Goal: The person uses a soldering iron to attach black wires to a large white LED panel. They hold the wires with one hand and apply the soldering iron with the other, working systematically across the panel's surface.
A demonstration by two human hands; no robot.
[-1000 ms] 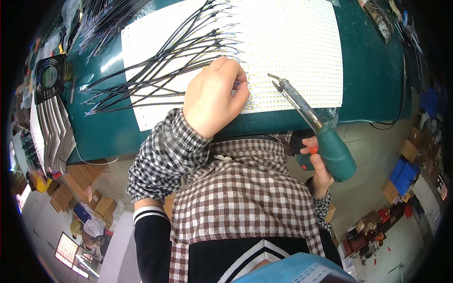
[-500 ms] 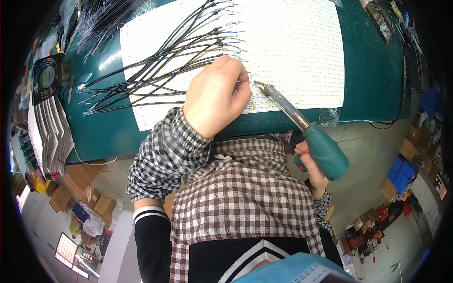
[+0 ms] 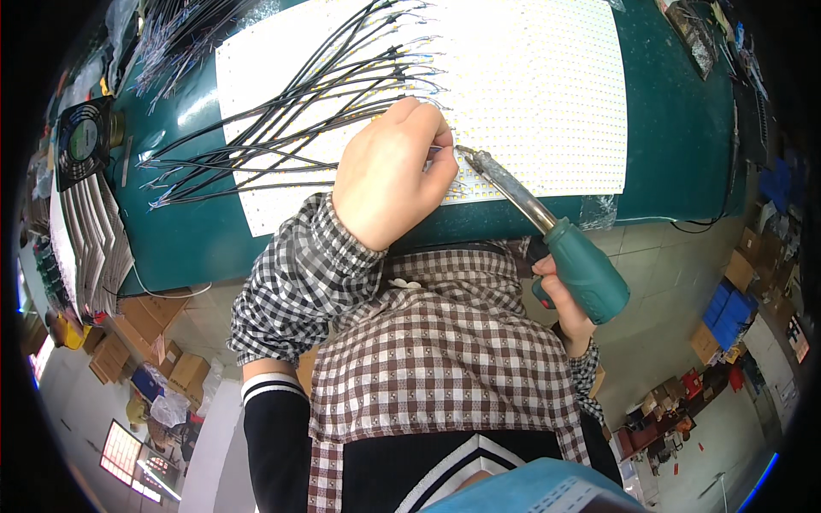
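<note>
Right now you have one white panel [image 3: 543,103] at twelve o'clock and well over ten black cables [image 3: 291,101] fanned across its nine o'clock side, too overlapped to count exactly. Your left hand [image 3: 389,178] is over the panel, thumb and forefinger pinched together on one thin wire [image 3: 439,147]. At about half past three, your right hand [image 3: 571,308] curls its fingers around one green-handled soldering gun [image 3: 586,269], its tip just beside your left fingertips, at their three o'clock.

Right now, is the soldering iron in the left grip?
No, the right grip holds the soldering iron by its green handle, while the left grip is over the white board.
</note>
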